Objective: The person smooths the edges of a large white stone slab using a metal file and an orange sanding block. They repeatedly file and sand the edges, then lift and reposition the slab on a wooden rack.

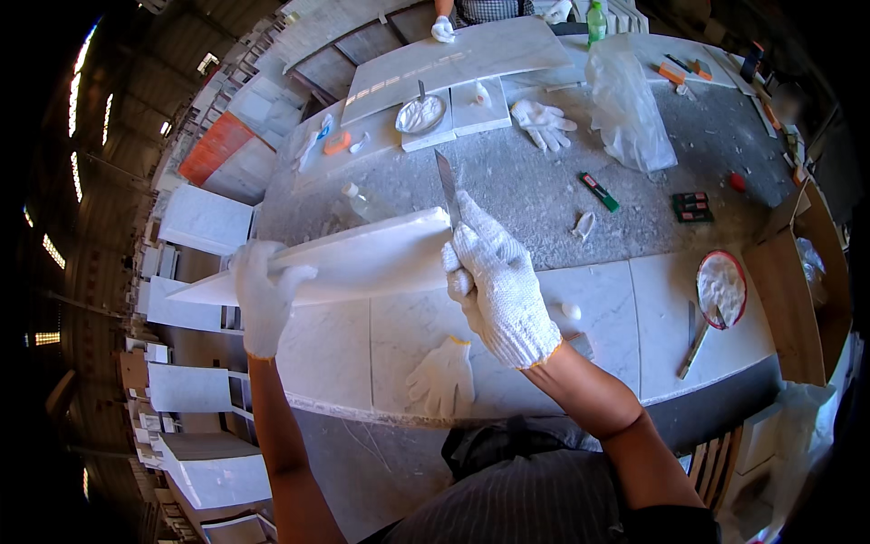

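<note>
A white marble slab [381, 258] stands tilted over the table in front of me. At its left part, my left hand [267, 299], in a white knitted glove, grips the slab. My right hand [498, 290], gloved the same way, is closed around a flat metal blade [446, 186] that points up and away from me. The blade passes close by the slab's right edge; whether they touch I cannot tell. Its handle is hidden in my fingers. Below the slab, a spare white glove [442, 376] lies on the near marble tiles [589, 286].
To the right sits a red-rimmed bowl [722, 288] of white paste beside a cardboard box [802, 290]. Farther off are a paste bowl [420, 114], another glove [542, 124], a plastic bag [625, 109] and a clear bottle [362, 201]. Across the table, another person's gloved hand [443, 30] rests by a large slab [462, 62].
</note>
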### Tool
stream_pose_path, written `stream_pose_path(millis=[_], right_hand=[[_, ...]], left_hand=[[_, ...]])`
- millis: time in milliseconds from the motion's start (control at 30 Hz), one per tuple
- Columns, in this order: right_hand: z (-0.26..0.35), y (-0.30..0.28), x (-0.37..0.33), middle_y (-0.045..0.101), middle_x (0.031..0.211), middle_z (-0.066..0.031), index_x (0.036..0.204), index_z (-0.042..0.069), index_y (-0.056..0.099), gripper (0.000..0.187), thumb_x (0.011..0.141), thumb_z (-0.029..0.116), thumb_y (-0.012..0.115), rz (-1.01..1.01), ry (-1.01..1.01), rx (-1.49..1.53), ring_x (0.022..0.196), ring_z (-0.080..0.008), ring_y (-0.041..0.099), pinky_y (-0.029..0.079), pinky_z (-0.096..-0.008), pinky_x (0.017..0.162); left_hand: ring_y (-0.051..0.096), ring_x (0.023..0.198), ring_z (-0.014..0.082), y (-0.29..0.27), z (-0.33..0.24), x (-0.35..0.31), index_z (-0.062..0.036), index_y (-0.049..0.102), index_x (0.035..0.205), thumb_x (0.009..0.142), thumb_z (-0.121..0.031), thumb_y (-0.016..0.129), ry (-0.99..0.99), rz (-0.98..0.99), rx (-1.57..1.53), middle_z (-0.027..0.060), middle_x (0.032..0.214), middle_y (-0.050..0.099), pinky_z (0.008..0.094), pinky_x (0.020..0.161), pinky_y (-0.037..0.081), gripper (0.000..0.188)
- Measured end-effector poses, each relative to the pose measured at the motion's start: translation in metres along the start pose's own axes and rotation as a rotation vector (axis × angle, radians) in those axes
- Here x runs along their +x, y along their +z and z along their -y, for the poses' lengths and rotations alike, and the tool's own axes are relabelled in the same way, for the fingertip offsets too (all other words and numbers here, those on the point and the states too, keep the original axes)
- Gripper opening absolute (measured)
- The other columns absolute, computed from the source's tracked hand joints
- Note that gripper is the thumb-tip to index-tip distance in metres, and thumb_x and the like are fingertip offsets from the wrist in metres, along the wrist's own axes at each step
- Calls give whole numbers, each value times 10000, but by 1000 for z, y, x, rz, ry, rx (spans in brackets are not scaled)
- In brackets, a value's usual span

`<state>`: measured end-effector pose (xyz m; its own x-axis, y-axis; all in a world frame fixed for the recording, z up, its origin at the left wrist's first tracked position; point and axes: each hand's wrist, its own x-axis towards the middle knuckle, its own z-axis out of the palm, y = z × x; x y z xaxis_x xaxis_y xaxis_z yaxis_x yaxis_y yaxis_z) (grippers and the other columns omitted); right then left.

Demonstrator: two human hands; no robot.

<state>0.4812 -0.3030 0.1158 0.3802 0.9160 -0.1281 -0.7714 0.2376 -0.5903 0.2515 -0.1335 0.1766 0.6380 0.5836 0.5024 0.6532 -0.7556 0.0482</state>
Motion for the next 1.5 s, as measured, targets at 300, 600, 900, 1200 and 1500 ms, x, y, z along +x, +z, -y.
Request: stream_pose_path(millis=[300,600,900,1200,1500], right_hand=[[5,3,-3,596,796,-8,1473,91,417,475,1018,173,527,-33,31,42,581,-49,461,355,-190,482],[9,2,1,582,796,14,1460,113,447,457,1017,182,534,35,-23,-97,569,-39,437,333,-189,469],[10,-3,-2,594,864,12,1446,97,473,440,1013,146,538,91,-102,-294,659,-36,501,419,-196,527],[11,-28,15,627,872,-7,1417,36,490,438,999,150,555,40,-220,-331,695,-33,516,435,-193,539],[-1,-20,8,610,843,4,1416,49,499,429,996,128,540,55,-198,-285,636,-29,466,411,-186,530]], left_hand=[[512,893,332,0,-1,0,-31,597,860,648,-239,818,-20,-13,-25,116,872,579,428,829,378,370],[509,891,317,-2,-5,2,-36,580,860,652,-219,809,-36,-3,-28,103,856,568,421,840,376,360],[500,904,296,0,0,1,-36,565,891,658,-162,794,16,-4,1,93,858,552,408,850,372,351],[529,902,325,0,0,3,-42,594,837,641,-278,832,-25,-14,-1,100,866,589,426,853,373,388],[516,876,307,2,1,3,-40,561,884,641,-174,817,34,-26,8,99,849,560,406,843,378,378]])
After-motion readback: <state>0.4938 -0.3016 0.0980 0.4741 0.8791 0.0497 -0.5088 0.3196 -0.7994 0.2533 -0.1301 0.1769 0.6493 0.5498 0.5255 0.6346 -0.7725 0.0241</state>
